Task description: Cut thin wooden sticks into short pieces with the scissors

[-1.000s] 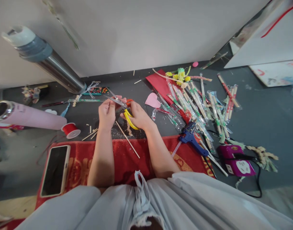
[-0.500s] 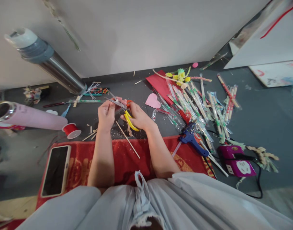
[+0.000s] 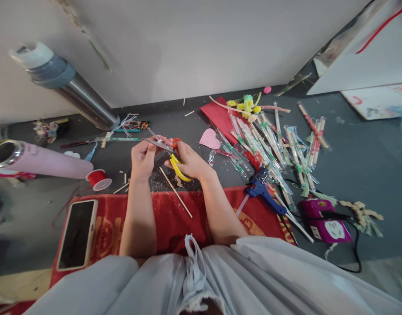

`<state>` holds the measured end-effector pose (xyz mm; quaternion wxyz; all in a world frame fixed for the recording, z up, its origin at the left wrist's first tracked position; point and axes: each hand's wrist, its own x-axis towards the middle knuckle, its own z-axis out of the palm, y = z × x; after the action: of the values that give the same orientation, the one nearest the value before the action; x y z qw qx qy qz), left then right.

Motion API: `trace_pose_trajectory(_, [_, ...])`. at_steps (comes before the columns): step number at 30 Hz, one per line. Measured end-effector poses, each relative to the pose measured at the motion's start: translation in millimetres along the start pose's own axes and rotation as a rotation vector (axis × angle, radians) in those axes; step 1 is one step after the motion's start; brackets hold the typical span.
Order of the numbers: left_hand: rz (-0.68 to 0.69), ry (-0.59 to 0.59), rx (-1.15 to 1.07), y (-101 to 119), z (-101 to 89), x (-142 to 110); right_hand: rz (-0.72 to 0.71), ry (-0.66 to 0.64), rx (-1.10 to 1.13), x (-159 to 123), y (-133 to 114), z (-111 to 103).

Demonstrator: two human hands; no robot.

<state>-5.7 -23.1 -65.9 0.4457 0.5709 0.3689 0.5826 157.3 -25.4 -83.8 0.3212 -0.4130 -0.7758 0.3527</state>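
My right hand [image 3: 189, 161] is closed round the yellow and orange handles of a pair of scissors [image 3: 178, 168], whose blades point left toward my other hand. My left hand [image 3: 143, 158] is closed in a pinch close to the blades. A small pale piece seems to lie between the blades at its fingertips, too small to name. Below both hands a thin wooden stick [image 3: 175, 191] lies partly on a red towel [image 3: 174, 223]. Short cut stick pieces [image 3: 122, 188] and crumbs are scattered near my left wrist.
On the left are a steel flask [image 3: 86, 103], a pink bottle [image 3: 53, 162], a red ribbon spool [image 3: 98, 180] and a phone [image 3: 77, 234]. To the right lie a blue glue gun [image 3: 263, 194], several wrapped sticks [image 3: 266, 140], a pink paper heart [image 3: 209, 138] and a purple power socket [image 3: 326, 221].
My left hand has shifted slightly left and down. The scissor blades look closer together than before, and my right hand stays nearly in place.
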Motion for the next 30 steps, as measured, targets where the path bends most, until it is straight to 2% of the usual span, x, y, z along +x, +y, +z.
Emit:
trace_pose_trajectory(6, [-0.042,0.020,0.005,1.9,-1.7,0.0,-0.016,-0.018,0.022,0.9,-1.6,-0.9])
trace_pose_trajectory(14, [-0.033,-0.039,0.025,3.2,-7.4,0.5,-0.015,-0.044,0.052,0.5,-1.8,1.3])
trace_pose_trajectory(22, [-0.038,-0.046,-0.014,4.7,-9.3,0.1,-0.019,-0.052,0.059,0.4,-2.6,1.1])
trace_pose_trajectory(26, [-0.048,0.013,0.007,3.0,-7.8,0.2,-0.016,-0.030,0.058,1.5,-3.3,3.4])
trace_pose_trajectory(30, [-0.051,0.163,0.108,-1.7,-0.7,3.9,0.007,0.061,0.052,2.4,-2.4,5.8])
